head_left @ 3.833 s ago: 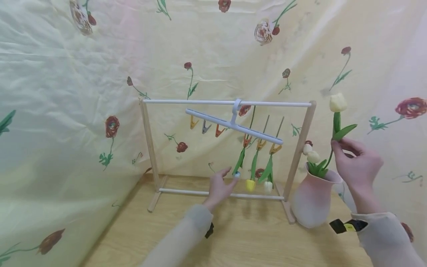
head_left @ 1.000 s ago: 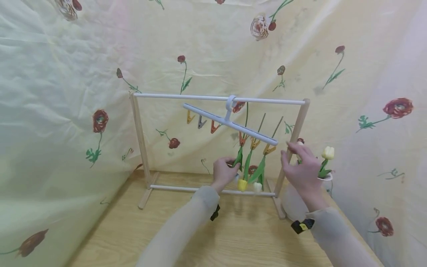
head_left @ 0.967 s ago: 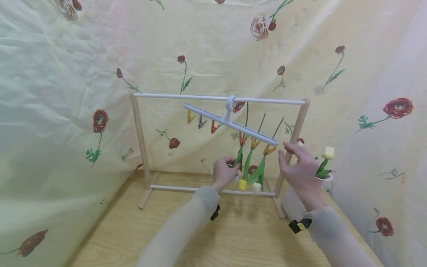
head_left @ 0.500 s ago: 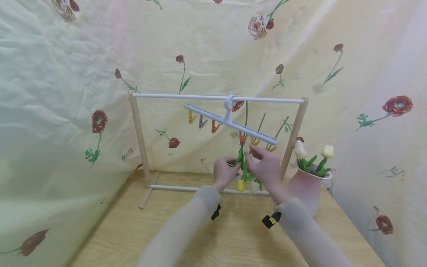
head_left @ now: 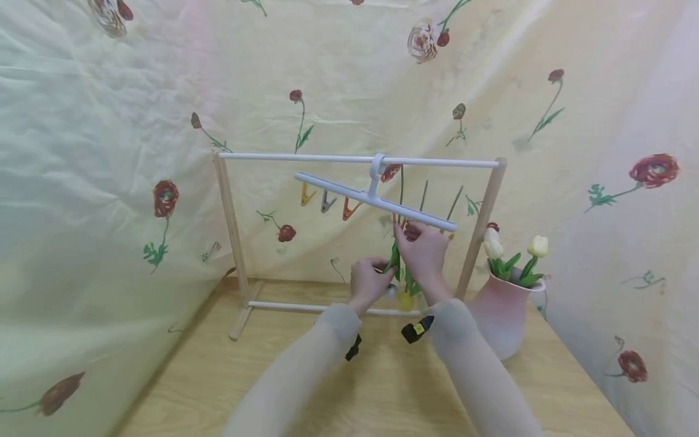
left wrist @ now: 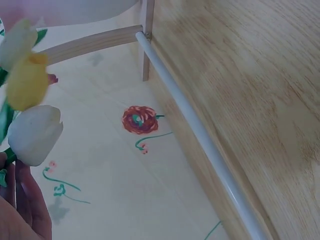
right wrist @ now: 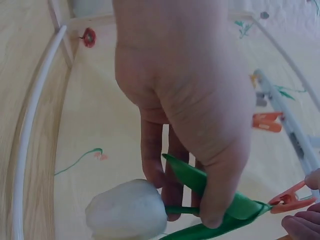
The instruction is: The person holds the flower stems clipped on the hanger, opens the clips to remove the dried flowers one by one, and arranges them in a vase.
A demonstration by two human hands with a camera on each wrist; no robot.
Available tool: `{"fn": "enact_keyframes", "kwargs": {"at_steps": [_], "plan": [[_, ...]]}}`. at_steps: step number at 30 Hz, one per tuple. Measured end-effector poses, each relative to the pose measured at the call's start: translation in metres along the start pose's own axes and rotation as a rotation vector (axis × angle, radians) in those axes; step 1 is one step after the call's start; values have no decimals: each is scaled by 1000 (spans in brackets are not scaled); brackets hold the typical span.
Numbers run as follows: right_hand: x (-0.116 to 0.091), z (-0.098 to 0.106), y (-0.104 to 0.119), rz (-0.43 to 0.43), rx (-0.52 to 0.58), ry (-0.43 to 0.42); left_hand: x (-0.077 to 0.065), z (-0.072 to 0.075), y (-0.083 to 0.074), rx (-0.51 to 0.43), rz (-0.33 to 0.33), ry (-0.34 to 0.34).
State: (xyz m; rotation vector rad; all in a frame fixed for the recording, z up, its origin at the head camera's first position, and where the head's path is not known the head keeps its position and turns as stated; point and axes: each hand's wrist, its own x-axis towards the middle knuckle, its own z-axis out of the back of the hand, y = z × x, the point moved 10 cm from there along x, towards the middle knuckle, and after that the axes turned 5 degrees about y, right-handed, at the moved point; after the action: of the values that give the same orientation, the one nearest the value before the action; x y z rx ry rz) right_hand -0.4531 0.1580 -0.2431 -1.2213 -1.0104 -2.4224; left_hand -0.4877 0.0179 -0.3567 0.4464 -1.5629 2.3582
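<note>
In the head view my left hand [head_left: 368, 284] pinches the stem of an upside-down white tulip [head_left: 391, 291], just above its bloom. The right wrist view shows thumb and fingers on the stem beside the white tulip [right wrist: 127, 210] and its green leaves. My right hand [head_left: 423, 252] is higher up, its fingertips on the two handles of the orange clip [right wrist: 292, 197] that meets this stem. The clip hangs from a tilted pale hanger [head_left: 349, 193]. A yellow tulip [head_left: 405, 301] hangs alongside, and another white tulip [left wrist: 17, 45] shows behind it in the left wrist view.
The hanger hooks over the top bar of a wooden rack [head_left: 483, 224]. Its left half carries a yellow clip [head_left: 306, 195], a grey clip [head_left: 326, 203] and an orange clip [head_left: 349, 209]. A pink-white vase [head_left: 502, 315] with white tulips stands right of the rack on the table [head_left: 262, 388].
My right hand has left a tulip in the vase and moved left to the orange clip. My left hand has taken hold of the hanging white tulip's stem. The hanger has swung slightly.
</note>
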Motion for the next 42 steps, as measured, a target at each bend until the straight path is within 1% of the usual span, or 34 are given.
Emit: {"fn": "enact_keyframes", "kwargs": {"at_steps": [4, 9, 15, 19, 23, 26, 28, 30, 32, 34, 36, 38, 40, 42], "plan": [[4, -3, -5, -48, -5, -8, -2, -2, -6, -11, -26, 22], [8, 0, -11, -109, 39, -35, -4, -4, -12, -18, -48, 42], [8, 4, -16, -148, 48, -83, -6, -7, -16, -15, -67, 63], [3, 5, -16, -143, 47, -107, -10, -9, -16, -16, -73, 79], [4, 6, -9, -88, 29, -125, -10, -7, -16, -11, -88, 68], [6, 7, -3, -53, 36, -134, -10, -5, -15, -7, -103, 60], [7, 7, 1, -38, 44, -132, -12, -3, -11, -2, -109, 61], [7, 5, 2, -38, 46, -127, -16, -2, -4, 3, -101, 80], [6, 3, 2, -44, 36, -121, -21, -1, 7, 12, -83, 118], [5, 2, 1, -52, 28, -116, -28, 1, 20, 42, -61, 168], [5, -1, 0, -57, 31, -105, -34, 7, 31, 95, -50, 215], [5, -3, 1, -61, 43, -91, -39, 16, 40, 170, -59, 253], [5, -5, -2, -75, 66, -79, -41, 26, 46, 260, -74, 290], [5, -6, -5, -99, 93, -68, -43, 36, 50, 330, -86, 325]]}}
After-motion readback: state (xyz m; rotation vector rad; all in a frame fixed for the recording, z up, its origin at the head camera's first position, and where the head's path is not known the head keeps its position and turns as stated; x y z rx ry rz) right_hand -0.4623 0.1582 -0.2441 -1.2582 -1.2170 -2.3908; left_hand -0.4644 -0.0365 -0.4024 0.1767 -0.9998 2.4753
